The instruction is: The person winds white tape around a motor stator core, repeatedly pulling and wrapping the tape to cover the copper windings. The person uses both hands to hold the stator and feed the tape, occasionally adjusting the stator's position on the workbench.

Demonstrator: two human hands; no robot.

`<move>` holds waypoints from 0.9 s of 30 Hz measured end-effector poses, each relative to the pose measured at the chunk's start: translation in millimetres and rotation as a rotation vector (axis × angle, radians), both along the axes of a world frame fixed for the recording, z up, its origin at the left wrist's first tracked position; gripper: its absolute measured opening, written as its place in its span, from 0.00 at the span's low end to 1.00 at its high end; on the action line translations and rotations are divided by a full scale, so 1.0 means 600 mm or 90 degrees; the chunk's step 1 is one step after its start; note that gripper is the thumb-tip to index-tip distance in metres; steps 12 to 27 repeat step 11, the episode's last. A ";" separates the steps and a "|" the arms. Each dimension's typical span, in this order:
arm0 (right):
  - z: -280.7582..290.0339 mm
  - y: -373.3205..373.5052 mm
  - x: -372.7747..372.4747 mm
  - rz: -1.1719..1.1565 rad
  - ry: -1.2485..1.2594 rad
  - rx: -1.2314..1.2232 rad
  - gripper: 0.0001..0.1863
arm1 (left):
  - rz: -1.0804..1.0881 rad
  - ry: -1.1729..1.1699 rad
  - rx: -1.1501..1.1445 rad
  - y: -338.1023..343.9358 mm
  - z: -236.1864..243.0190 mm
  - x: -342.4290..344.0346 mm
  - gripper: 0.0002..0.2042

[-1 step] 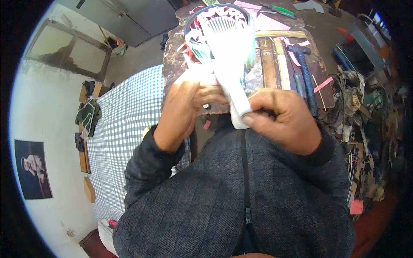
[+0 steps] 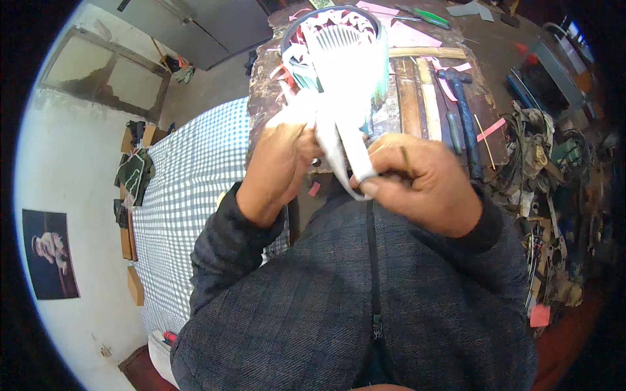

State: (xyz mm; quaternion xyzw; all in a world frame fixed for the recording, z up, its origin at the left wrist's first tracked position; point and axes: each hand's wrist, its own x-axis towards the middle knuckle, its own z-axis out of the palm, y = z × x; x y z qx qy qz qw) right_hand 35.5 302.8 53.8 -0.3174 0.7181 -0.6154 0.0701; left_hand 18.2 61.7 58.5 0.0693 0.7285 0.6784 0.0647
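A white strip (image 2: 357, 153) runs between my two hands, and its near end bends into a loop. My right hand (image 2: 427, 182) pinches it near this bend with thumb and fingers. My left hand (image 2: 277, 163) is closed on the strip's left side, its fingertips partly lost in glare. Beyond the hands, the strip merges into a strongly overexposed white area, so its far end cannot be made out. Behind that stands a round container with a dark rim (image 2: 284, 45), holding red, white and green scraps. White ribs (image 2: 339, 36) like comb teeth show inside it.
On the worn table (image 2: 262, 81) lie a hammer (image 2: 465, 114), wooden strips (image 2: 409, 98), pink scraps (image 2: 411, 36) and a green-handled tool (image 2: 430, 17). A checkered cloth (image 2: 195, 176) spreads at the left. Tangled wires and parts (image 2: 538, 153) crowd the right side.
The white strip's near end has opened from a flat fold into a loop. My left hand has shifted slightly left, and my right hand slightly toward me.
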 end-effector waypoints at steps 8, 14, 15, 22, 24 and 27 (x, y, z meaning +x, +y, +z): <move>-0.038 -0.014 -0.009 -0.013 -0.137 -0.052 0.10 | 0.094 0.084 0.377 -0.015 0.024 -0.035 0.15; -0.042 0.004 -0.028 0.003 -0.219 -0.051 0.11 | -0.093 0.154 0.364 -0.053 0.042 -0.009 0.15; -0.042 0.004 -0.028 0.003 -0.219 -0.051 0.11 | -0.093 0.154 0.364 -0.053 0.042 -0.009 0.15; -0.042 0.004 -0.028 0.003 -0.219 -0.051 0.11 | -0.093 0.154 0.364 -0.053 0.042 -0.009 0.15; -0.042 0.004 -0.028 0.003 -0.219 -0.051 0.11 | -0.093 0.154 0.364 -0.053 0.042 -0.009 0.15; -0.042 0.004 -0.028 0.003 -0.219 -0.051 0.11 | -0.093 0.154 0.364 -0.053 0.042 -0.009 0.15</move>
